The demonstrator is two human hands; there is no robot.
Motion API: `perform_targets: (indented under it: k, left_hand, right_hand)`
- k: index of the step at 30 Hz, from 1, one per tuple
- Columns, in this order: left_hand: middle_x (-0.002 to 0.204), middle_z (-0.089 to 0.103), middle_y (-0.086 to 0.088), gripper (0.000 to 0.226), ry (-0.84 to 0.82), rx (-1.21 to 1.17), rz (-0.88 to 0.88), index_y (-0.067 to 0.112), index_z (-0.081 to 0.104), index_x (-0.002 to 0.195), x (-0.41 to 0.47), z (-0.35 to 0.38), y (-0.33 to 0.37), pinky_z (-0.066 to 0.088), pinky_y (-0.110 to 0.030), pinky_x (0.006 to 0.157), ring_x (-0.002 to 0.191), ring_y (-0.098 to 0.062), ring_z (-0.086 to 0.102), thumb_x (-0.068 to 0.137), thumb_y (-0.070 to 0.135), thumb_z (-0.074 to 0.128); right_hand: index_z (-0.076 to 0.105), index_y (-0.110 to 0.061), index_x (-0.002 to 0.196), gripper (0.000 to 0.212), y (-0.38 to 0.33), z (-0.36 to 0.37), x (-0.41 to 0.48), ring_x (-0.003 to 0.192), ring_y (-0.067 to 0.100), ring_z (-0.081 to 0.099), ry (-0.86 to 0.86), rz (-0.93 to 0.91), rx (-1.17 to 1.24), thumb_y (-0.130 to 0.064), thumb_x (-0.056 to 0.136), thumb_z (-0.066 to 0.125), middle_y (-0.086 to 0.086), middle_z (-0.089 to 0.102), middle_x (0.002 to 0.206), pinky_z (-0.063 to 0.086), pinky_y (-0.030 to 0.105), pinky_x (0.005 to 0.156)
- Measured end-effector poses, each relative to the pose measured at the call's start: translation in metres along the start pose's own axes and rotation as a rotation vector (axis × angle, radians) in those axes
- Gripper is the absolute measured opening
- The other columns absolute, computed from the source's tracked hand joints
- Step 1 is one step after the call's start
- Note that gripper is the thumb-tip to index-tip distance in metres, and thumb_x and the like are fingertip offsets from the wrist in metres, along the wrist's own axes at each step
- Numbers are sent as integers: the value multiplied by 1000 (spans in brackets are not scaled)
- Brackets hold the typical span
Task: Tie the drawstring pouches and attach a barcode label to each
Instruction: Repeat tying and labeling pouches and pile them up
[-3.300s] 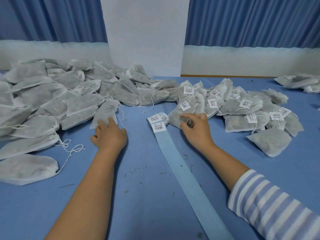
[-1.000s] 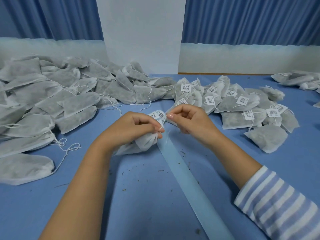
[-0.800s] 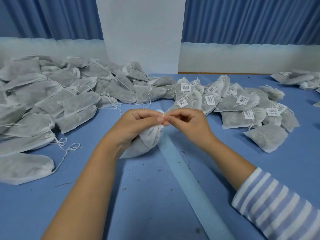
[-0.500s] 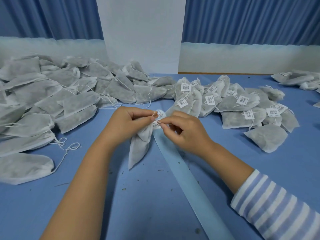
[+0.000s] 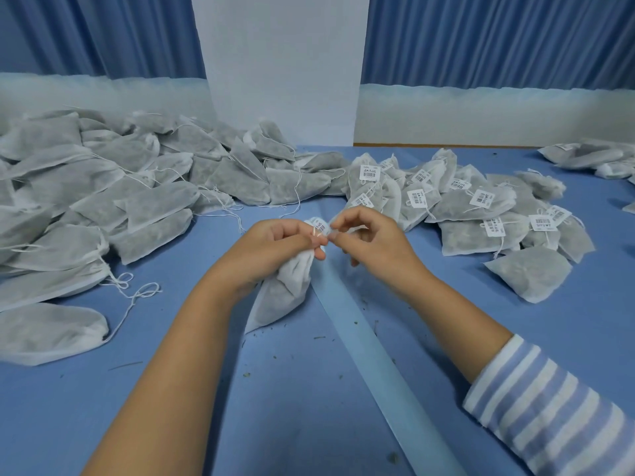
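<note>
Left hand [image 5: 271, 247] grips the gathered neck of a pouch [image 5: 285, 293], whose body hangs below it to the table [image 5: 309, 407]. Right hand [image 5: 374, 242] pinches, apparently, its string [image 5: 318, 235] just beside the left thumb.

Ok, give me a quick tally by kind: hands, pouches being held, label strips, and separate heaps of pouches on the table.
Hands: 2 (left hand, right hand)
Held pouch: 1
Label strip: 1
Pouch heaps: 3 (unlabelled heap, labelled heap, far-right heap)
Total: 7
</note>
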State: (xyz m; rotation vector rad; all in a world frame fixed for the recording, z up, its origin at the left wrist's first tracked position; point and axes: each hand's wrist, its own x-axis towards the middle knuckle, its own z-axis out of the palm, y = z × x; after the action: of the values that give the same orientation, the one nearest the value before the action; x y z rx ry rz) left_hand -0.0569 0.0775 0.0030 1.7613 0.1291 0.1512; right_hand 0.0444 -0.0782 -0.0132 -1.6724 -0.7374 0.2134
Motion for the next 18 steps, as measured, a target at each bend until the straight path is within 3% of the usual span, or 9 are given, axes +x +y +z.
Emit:
perform_targets:
  k: [2, 5, 10, 13, 18]
  left_hand:
    - [86, 76, 3, 10, 16, -36, 3, 28, 77, 74, 1, -2, -1, 46, -21, 78, 82, -4, 65, 79, 34, 70]
    - [84, 75, 3, 12, 12, -38, 5, 26, 76, 73, 1, -3, -2, 46, -24, 81, 82, -4, 65, 81, 31, 69]
    - [82, 75, 2, 10, 30, -26, -2, 27, 74, 71, 2, -3, -2, 46, -21, 78, 80, -4, 65, 79, 31, 69]
    - [84, 76, 3, 13, 65, -27, -1, 28, 75, 73, 4, -4, -4, 48, -19, 78, 82, -4, 67, 85, 23, 73]
    - [75, 70, 6, 8, 171, 92, -50, 25, 78, 74, 5, -7, -6, 46, -17, 66, 71, -5, 61, 81, 26, 77]
  right_hand:
    - [72, -16, 88, 4, -2, -4, 0, 68, 9, 55, -72, 75, 24, -12, 87, 69, -4, 66, 82, 47, 20, 56]
    - [78, -19, 94, 10, -1, -3, -1, 68, 3, 55, -196, 162, 44, -19, 86, 71, -5, 70, 84, 48, 20, 60]
    - [77, -20, 84, 6, 1, 1, -3, 68, 2, 55, -201, 167, 108, -20, 86, 71, -4, 69, 85, 46, 22, 62]
    - [71, -20, 76, 15, 0, 2, -2, 67, 4, 56, -201, 144, 103, -13, 89, 66, -5, 66, 82, 46, 24, 62]
    - [60, -13, 75, 18, -2, 3, -3, 69, 9, 58, -144, 88, 96, -3, 89, 59, -7, 60, 72, 49, 30, 67]
